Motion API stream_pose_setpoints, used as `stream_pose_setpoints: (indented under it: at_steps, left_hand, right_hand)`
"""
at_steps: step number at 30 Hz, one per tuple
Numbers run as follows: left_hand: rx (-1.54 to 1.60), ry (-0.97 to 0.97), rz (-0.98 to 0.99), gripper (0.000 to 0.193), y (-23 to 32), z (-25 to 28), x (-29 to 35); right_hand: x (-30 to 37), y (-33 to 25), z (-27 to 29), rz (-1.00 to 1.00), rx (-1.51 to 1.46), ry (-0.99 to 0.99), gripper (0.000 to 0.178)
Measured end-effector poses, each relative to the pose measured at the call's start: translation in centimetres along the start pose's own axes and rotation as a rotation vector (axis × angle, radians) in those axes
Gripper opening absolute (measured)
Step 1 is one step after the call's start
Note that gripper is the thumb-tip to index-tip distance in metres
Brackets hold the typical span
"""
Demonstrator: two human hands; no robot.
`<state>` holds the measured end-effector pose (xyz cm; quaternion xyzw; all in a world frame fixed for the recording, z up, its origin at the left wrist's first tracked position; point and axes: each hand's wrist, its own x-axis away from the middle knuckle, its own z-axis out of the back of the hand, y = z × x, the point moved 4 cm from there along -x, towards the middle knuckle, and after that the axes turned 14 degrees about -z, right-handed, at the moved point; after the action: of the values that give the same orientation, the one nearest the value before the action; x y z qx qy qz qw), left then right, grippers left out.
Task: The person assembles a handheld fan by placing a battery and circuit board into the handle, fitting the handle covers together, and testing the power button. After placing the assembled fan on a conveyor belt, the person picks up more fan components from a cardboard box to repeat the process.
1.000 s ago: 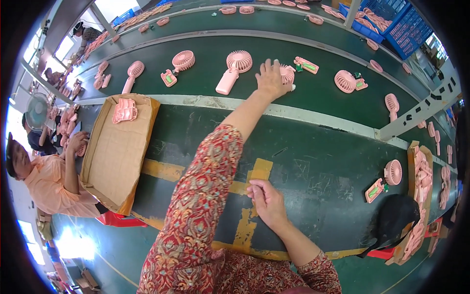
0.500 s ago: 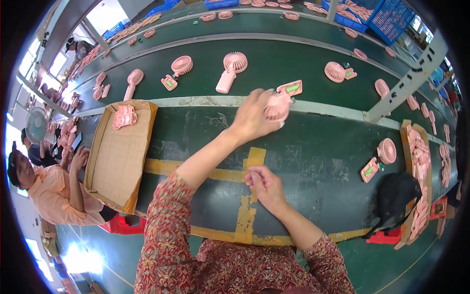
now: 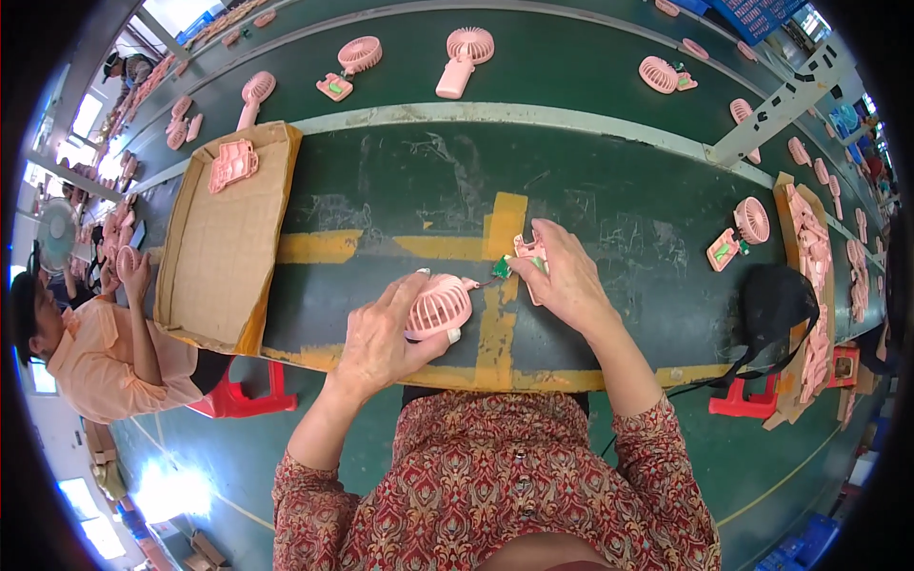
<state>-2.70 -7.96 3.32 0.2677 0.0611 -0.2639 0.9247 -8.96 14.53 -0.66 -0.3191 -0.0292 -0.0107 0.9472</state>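
My left hand (image 3: 376,333) is closed round the pink round fan head (image 3: 441,306), thumb and fingers at its rim. Between the thumb and fingers of my right hand (image 3: 569,281) is the pink handle shell (image 3: 523,249), partly covered by them. A small green circuit board (image 3: 502,267) hangs at the shell's left edge, and thin wires join it to the fan head. Both parts are held just above the dark green worktable (image 3: 381,205), over its yellow tape.
A shallow cardboard tray (image 3: 224,257) with pink moulded pieces (image 3: 232,166) lies at left. Beyond the metal rail, pink fans (image 3: 466,57) rest on the green conveyor. At right are an opened fan (image 3: 751,221), a black bag (image 3: 776,309) and a carton of pink parts (image 3: 809,285). A co-worker (image 3: 105,352) sits at left.
My left hand has brought the opened fan from the rail down to the near part of the table. My right hand has moved up and right and now grips its handle shell.
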Motion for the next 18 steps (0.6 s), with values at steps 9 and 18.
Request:
stream_pose_setpoints:
  at_steps: [9,18]
  left_hand:
    - [-0.011,-0.143,0.030,0.053,-1.2,0.0,0.2]
    - [1.278,0.557,0.250,0.063,-2.7,0.0,0.5]
  right_hand:
    - [1.7,0.5,-0.5,-0.183,-0.077,-0.139,0.056]
    - [6.5,0.4,-1.9,-0.363,-1.147,-0.740,0.032]
